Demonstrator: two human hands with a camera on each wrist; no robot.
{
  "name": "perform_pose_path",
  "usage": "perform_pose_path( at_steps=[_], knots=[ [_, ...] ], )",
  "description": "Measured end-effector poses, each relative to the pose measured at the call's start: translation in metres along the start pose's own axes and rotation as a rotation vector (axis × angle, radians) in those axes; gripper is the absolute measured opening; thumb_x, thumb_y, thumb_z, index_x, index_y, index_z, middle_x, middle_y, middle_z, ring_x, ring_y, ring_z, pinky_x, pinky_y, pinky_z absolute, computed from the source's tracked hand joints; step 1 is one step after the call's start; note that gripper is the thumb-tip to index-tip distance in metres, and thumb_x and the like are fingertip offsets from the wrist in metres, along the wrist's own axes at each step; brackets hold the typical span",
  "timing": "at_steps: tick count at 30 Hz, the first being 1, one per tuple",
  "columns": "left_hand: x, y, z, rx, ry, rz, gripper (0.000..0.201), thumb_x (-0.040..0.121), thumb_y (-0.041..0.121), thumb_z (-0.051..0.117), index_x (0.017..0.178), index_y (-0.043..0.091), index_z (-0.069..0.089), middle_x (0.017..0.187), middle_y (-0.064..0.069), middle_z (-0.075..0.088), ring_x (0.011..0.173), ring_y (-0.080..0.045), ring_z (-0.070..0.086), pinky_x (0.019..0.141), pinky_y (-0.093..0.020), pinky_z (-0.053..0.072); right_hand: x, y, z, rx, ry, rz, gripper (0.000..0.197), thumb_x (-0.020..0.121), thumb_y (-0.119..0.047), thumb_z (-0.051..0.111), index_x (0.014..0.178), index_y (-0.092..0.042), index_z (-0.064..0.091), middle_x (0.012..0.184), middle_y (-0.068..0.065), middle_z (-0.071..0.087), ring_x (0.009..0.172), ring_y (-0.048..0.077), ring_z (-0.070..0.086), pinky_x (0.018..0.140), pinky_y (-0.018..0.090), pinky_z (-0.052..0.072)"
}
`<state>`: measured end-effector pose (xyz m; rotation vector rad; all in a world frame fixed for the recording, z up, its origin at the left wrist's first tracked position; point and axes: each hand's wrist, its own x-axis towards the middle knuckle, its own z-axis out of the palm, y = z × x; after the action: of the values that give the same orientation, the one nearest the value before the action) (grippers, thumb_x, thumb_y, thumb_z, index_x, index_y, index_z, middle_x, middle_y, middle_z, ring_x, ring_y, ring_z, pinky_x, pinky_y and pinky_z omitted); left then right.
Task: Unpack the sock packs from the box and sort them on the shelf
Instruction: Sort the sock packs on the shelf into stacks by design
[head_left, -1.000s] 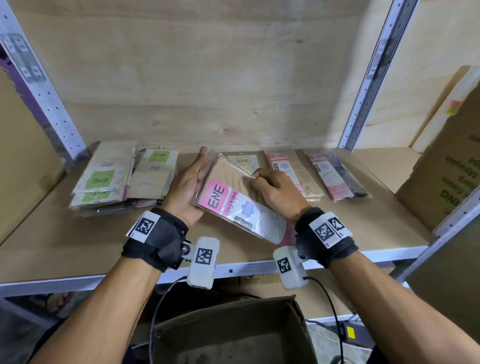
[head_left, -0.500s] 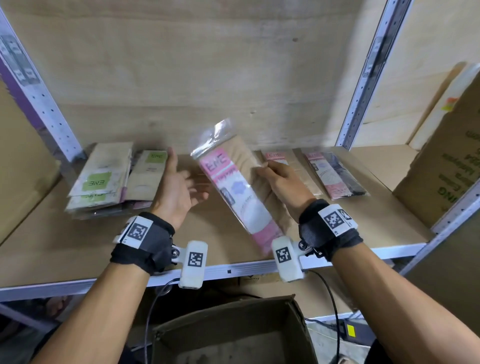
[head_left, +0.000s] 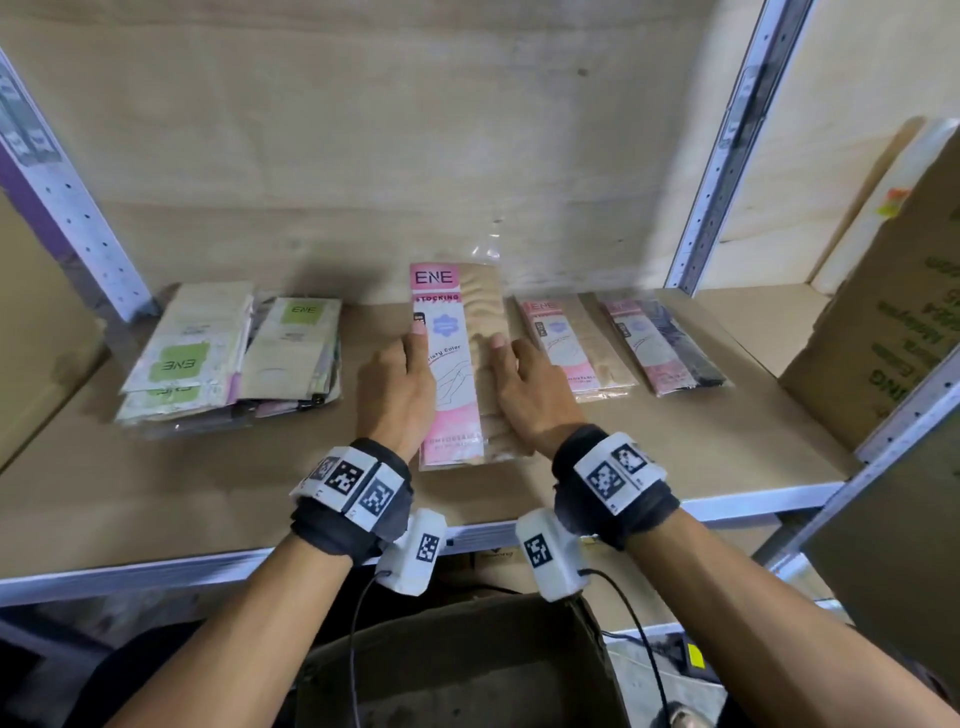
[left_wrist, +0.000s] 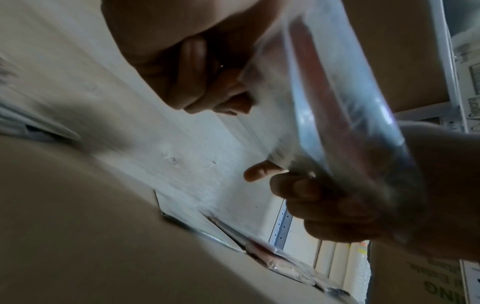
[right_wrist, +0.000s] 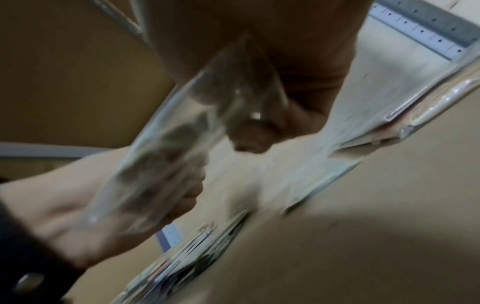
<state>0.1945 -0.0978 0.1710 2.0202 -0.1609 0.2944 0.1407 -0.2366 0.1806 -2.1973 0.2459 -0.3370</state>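
Observation:
A pink-labelled ENE stocking pack (head_left: 460, 332) with beige socks hangs lengthways just over the middle of the shelf (head_left: 156, 493). My left hand (head_left: 400, 384) grips its left edge, and my right hand (head_left: 524, 389) grips its right edge. In the left wrist view my left hand (left_wrist: 182, 72) curls its fingers under the clear wrapper of the pack (left_wrist: 337, 102). The right wrist view shows my right hand (right_wrist: 285, 82) holding the pack (right_wrist: 168, 154) the same way. The open brown box (head_left: 457, 665) stands below the shelf, its inside hidden.
A stack of green-labelled packs (head_left: 208, 353) lies at the left of the shelf. Two pink-labelled packs (head_left: 571, 343) (head_left: 660, 343) lie to the right. A large printed carton (head_left: 893, 291) stands at the far right. Metal uprights (head_left: 711, 171) frame the bay.
The pack swung from a slant to straight lengthways and came down toward the shelf. My left hand, which had let go, now grips its left edge again.

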Motion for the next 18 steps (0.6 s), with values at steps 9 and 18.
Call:
perform_pose_path(
  at_steps=[9,18],
  knots=[
    [0.003,0.005,0.005,-0.320,-0.013,-0.058,0.061,0.098,0.058,0.042,0.096,0.005,0.072,0.097,-0.012,0.077,0.095,-0.033,0.072,0.084,-0.050,0.056,0.007,0.009,0.006,0.351,0.044,-0.027,0.054,0.099,-0.059,0.037,0.112,-0.012,0.060,0.103,0.010,0.070,0.099,0.026,0.066,0.091,0.042,0.052],
    [-0.004,0.009,-0.011,-0.292,-0.708,-0.065,0.031,0.091,0.039,0.070,0.118,0.026,0.066,0.105,-0.006,0.077,0.075,-0.026,0.067,0.058,-0.027,0.055,0.025,0.027,-0.014,0.363,0.126,0.119,0.055,0.103,-0.048,0.038,0.132,-0.005,0.055,0.126,0.013,0.065,0.117,0.028,0.061,0.104,0.047,0.047]
  ],
)
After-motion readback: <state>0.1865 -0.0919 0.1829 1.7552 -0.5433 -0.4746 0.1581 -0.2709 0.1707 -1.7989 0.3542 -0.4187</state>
